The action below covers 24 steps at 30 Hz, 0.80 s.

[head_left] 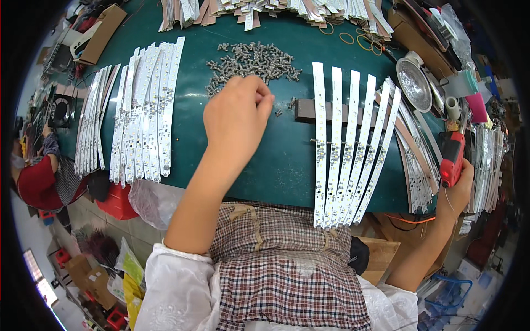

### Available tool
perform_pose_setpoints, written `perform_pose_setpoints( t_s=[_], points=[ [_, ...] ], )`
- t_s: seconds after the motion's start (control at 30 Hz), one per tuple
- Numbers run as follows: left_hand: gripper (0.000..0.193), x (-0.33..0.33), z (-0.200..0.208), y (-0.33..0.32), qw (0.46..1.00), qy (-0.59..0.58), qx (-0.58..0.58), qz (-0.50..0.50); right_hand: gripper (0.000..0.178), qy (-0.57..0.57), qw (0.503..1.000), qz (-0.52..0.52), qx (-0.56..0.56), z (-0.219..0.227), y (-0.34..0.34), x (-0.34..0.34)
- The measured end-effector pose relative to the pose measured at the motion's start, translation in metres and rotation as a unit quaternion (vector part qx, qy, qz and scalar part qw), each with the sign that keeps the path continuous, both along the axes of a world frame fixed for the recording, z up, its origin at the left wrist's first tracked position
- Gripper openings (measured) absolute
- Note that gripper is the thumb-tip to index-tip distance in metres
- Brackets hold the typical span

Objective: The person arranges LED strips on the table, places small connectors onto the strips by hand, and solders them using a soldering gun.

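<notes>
My left hand (234,113) is at the near edge of a pile of small grey metal parts (254,58), fingers pinched together. Whatever they grip, if anything, is hidden behind the hand. A red gun-shaped hand tool (452,157) is in my right hand (462,187), its tip pointing away from me and a thin pale wire hanging below it. Between the hands, several white LED circuit strips (334,149) lie fanned out side by side, their upper parts across a dark bar (307,110). A few loose metal parts (291,103) sit beside that bar.
More LED strips (146,110) lie at the left, with further bundles (417,160) by the tool. Stacked strips (248,19) and rubber bands (346,38) line the back of the green table (193,149). A round metal lamp (414,85) stands at the right. Another person (41,182) is at far left.
</notes>
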<state>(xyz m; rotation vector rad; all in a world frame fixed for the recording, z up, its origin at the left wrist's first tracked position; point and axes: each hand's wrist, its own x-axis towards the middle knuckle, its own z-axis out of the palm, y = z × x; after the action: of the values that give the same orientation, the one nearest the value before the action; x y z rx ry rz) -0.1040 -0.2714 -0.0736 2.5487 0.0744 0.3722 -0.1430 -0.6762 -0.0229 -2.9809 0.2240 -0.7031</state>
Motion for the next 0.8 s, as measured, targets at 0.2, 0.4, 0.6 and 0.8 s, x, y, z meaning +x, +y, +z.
perform_pose_setpoints(
  t_s=[0.2, 0.4, 0.6, 0.8],
  points=[
    [0.009, 0.039, -0.020, -0.001, 0.995, -0.060, 0.052, -0.062, 0.038, -0.122, 0.992, -0.012, 0.032, 0.010, -0.015, -0.019],
    [0.009, 0.058, -0.013, 0.002, 0.990, 0.000, 0.066, -0.122, 0.029, -0.284, 0.903, -0.047, 0.318, 0.044, 0.012, -0.037],
    [0.011, 0.073, -0.008, 0.004, 0.975, 0.008, 0.130, -0.183, 0.032, -0.286, 0.815, 0.042, 0.502, 0.054, 0.034, -0.045],
    [0.013, 0.061, -0.002, 0.005, 0.982, -0.058, 0.107, -0.142, 0.039, -0.192, 0.779, 0.075, 0.592, 0.038, 0.093, -0.032]
  ],
)
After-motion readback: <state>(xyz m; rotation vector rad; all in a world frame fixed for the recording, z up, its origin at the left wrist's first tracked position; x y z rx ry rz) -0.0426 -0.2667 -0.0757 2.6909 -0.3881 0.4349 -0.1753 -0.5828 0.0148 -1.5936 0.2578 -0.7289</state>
